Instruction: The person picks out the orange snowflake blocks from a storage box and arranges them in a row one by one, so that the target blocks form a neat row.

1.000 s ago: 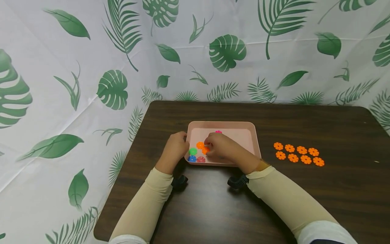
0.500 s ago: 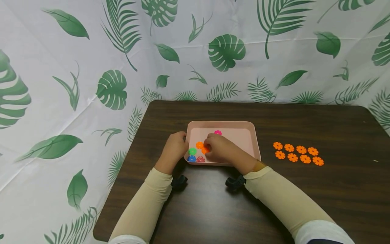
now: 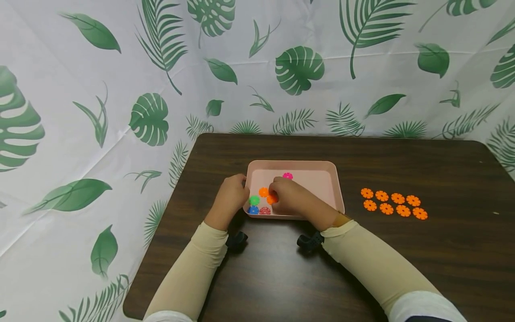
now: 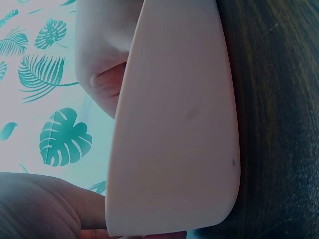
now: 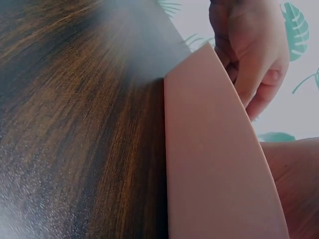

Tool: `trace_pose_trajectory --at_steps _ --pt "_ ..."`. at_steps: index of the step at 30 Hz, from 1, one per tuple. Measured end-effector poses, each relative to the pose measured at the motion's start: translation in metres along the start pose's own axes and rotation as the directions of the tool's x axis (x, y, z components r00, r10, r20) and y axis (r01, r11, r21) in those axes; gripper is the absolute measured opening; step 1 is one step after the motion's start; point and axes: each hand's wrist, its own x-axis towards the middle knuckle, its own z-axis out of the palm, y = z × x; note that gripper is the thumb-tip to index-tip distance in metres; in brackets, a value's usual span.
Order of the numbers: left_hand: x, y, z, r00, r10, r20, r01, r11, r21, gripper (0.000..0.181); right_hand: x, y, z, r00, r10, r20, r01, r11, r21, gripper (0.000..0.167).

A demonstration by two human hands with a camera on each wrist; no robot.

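Observation:
The left hand (image 3: 232, 193) grips the left end of a pink tray (image 3: 318, 165). In the left wrist view the thumb of the left hand (image 4: 50, 206) lies at the rim of the tray's wall (image 4: 169, 124). Over the tray's left half, the right hand (image 3: 291, 197) pinches an orange flower-shaped disc (image 3: 271, 200), partly hidden under its curled fingertips. Beside it lie another orange disc (image 3: 263, 192), a green disc (image 3: 254, 200), a blue disc (image 3: 253, 209) and a red disc (image 3: 264, 210). A pink disc (image 3: 287, 175) lies behind the right hand.
Right of the tray, several orange discs (image 3: 398, 198) lie in two rows on the dark wooden table (image 3: 277, 268). A leaf-patterned white cloth (image 3: 257, 80) hangs behind and to the left. Dark wrist-worn devices (image 3: 310, 242) sit close to the tray's near side.
The right hand's fingers have closed in on the orange disc, and the hand has shifted slightly, showing more of the pink disc. The left hand and the tray stay in place.

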Motion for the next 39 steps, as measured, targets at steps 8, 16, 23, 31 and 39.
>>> trace_pose_trajectory --at_steps 8,16,23,31,39 --pt "0.001 -0.001 0.001 1.0 0.008 -0.006 -0.008 1.0 -0.003 0.041 -0.003 -0.002 -0.005 0.999 0.04 0.011 -0.04 0.999 0.009 0.032" --pt "0.0 0.0 0.0 1.0 0.017 -0.016 -0.017 1.0 0.015 0.039 -0.006 -0.001 -0.011 0.999 -0.009 -0.044 0.01 1.0 0.021 0.034" --pt "-0.002 0.001 0.0 1.0 -0.018 0.007 0.018 1.0 -0.002 0.041 -0.009 0.002 -0.023 0.997 -0.026 -0.066 0.03 0.998 0.06 0.033" --pt "0.0 0.001 0.001 1.0 -0.001 0.003 0.001 1.0 0.001 0.039 -0.026 0.005 -0.048 0.992 0.026 -0.123 -0.013 0.994 0.107 0.033" --pt "0.0 0.001 0.001 1.0 -0.012 0.001 0.012 1.0 0.002 0.039 -0.046 0.023 -0.071 0.98 0.098 -0.175 -0.08 0.991 0.107 0.037"
